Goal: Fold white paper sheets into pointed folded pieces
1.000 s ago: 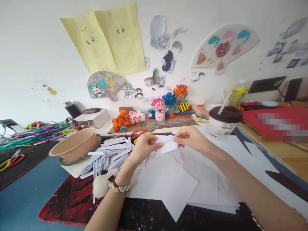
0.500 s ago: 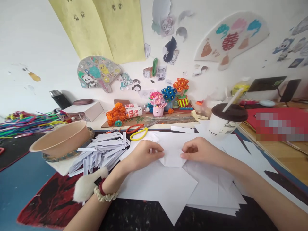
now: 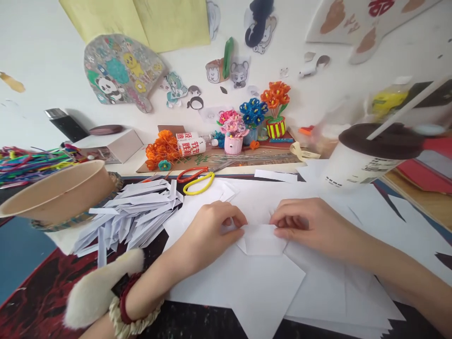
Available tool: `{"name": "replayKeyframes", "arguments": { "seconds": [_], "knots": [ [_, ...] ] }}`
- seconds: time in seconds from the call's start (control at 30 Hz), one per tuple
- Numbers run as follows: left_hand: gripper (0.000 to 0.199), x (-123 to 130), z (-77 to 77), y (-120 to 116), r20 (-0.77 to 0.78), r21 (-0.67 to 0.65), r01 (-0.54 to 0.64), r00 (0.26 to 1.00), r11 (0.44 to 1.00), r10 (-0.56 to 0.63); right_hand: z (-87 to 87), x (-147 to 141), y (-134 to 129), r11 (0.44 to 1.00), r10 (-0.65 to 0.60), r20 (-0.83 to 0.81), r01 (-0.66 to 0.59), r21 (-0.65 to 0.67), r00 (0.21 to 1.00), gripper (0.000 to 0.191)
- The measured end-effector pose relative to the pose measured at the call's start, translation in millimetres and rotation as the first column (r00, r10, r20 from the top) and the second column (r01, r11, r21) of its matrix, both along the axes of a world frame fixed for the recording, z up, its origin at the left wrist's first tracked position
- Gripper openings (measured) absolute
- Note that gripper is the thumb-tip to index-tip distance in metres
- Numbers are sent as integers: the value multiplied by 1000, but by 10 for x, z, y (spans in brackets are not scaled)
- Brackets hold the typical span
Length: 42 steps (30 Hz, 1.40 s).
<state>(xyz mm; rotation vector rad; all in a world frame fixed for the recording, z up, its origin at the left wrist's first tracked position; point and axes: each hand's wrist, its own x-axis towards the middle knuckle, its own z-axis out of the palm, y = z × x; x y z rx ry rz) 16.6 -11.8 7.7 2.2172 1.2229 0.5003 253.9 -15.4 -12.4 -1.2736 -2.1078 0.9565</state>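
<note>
The left hand [image 3: 212, 235] and the right hand [image 3: 310, 230] pinch the two upper corners of a small folded white paper piece [image 3: 264, 241] between thumb and fingers. The folded piece lies between the hands, over the large loose white paper sheets [image 3: 363, 282] spread across the middle and right. On the left wrist are a cream scrunchie and a dark red band, with a fluffy white oblong object [image 3: 102, 289] just beside them. Left of the left hand is a heap of narrow folded white paper strips [image 3: 134, 214], and farther left a wide peach-coloured round bowl [image 3: 60, 190]. Beyond the left hand lie scissors with one red and one yellow handle loop [image 3: 198, 183]. Far right stands a white paper cup with a dark brown lid and a straw [image 3: 367, 157]. At the far side, near the wall, are pink, blue and orange craft flowers in small pots [image 3: 233, 145].
</note>
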Motion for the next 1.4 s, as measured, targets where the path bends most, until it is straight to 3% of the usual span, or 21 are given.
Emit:
{"name": "replayKeyframes", "arguments": {
  "seconds": [0.13,0.3,0.43,0.57,0.83,1.13,1.4],
  "knots": [
    [16,21,-7,-14,21,32,13,1000,999,-14,2,-16,-19,998,3,-13,-3,57,1000,10],
    [24,28,-47,-37,27,202,126,991,971,-134,0,1,-58,979,94,20,-96,179,995,17],
    [26,21,-81,-81,-46,313,237,971,920,-235,-16,19,-69,894,171,105,-199,401,980,25],
    [28,25,-88,-121,-170,396,274,960,877,-223,-33,28,-79,781,184,220,-278,559,958,33],
    [25,53,-82,-149,-376,579,396,905,713,-198,-81,21,-106,707,165,333,-347,617,928,33],
    [22,63,-62,-182,-467,569,446,867,690,-175,-59,-35,-128,685,175,335,-359,634,926,34],
    [26,108,-65,-216,-504,626,452,856,635,-113,-54,-58,-135,639,158,383,-390,663,910,40]
  ]
}}
